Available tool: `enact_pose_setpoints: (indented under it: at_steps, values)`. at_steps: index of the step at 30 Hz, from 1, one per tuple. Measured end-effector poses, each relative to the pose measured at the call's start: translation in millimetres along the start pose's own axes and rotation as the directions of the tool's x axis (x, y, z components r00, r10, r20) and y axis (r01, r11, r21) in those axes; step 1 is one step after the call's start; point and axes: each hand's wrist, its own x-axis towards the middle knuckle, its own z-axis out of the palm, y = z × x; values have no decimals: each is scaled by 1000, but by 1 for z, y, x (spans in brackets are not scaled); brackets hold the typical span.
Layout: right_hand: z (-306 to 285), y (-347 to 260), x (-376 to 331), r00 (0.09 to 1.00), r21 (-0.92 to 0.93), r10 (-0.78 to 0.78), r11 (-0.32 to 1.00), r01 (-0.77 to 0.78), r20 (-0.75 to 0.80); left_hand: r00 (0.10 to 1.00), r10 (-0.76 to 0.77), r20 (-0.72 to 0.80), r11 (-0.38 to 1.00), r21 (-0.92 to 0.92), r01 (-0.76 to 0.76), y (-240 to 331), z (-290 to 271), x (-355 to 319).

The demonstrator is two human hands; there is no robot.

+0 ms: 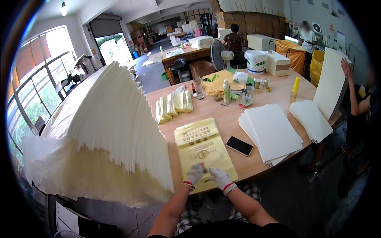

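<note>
My left hand (195, 173), in a white glove with a red cuff, is over the near part of a stack of pale yellow printed plastic bags (206, 141). Its fingers are curled closed, and a small red spot shows at the fingertips. Close beside it on the right is my right hand (220, 178), gloved the same way, its fingers bent inward toward the left hand. Anything pinched in either hand is too small to make out. The bags lie flat at the table's near edge. A black phone (239, 146) lies to their right.
A tall fanned pile of white sheets (111, 115) rises at left. Folded yellow bundles (174, 104) lie beyond the bags. White board stacks (272, 133) are at right, near another person's raised hand (347, 69). A bottle (226, 92), bucket (255, 62) and fan (217, 55) stand farther back.
</note>
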Motion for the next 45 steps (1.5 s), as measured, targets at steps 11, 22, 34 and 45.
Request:
enact_pose_setpoints:
  at_steps: [11, 22, 34, 45]
  values:
    - [12, -27, -25, 502, -591, -768, 205, 780, 397, 972, -235, -28, 841, -508, 188, 47, -9, 16]
    - [-20, -33, -50, 833, -791, -347, 301, 533, 430, 986, 74, -149, 996, 59, -65, 113, -52, -37]
    - [-205, -184, -62, 798, -980, -570, -108, 164, 197, 920, 393, -10, 913, -117, -391, 144, 9, -125]
    - [-80, -149, -184, 440, -486, -304, -781, 393, 845, 616, 34, 787, -114, -610, 785, 149, 114, -73]
